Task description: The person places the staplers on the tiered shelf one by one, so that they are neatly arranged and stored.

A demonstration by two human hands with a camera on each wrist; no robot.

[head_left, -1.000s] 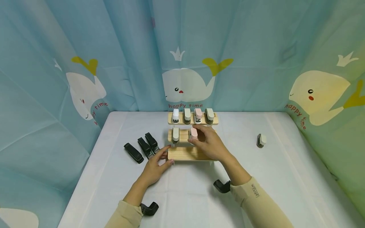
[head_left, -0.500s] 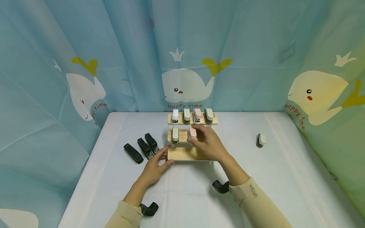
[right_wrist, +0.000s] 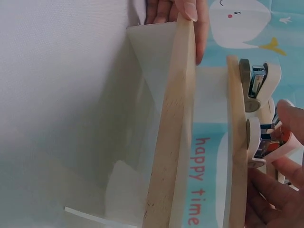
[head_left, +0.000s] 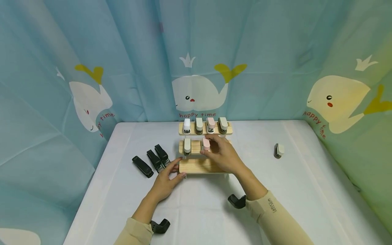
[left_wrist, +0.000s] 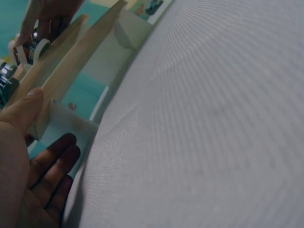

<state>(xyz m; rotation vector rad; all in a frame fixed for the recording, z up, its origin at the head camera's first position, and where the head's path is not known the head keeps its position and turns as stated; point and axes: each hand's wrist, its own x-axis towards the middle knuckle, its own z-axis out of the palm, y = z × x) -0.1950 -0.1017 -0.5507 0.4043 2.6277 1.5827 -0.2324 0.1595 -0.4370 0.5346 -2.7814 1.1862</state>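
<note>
A three-step wooden rack [head_left: 199,166] stands mid-table, also seen edge-on as a wooden rack [right_wrist: 176,142]. Its top step carries several small staplers [head_left: 199,125]. On the middle step sit a grey stapler [head_left: 187,145] and a pink stapler [head_left: 206,144]. My right hand [head_left: 218,151] pinches the pink stapler [right_wrist: 270,142] on that middle step. My left hand [head_left: 171,172] rests with straight fingers against the rack's lower left end [left_wrist: 45,118], thumb on the bottom step.
Three black staplers [head_left: 150,160] lie left of the rack. A grey-and-white stapler [head_left: 278,150] sits alone at the right. A blue whale-print curtain [head_left: 199,61] walls in the white table [head_left: 306,190] on three sides.
Hardly anything has moved: the view drifts slightly, and both hands keep their places at the rack.
</note>
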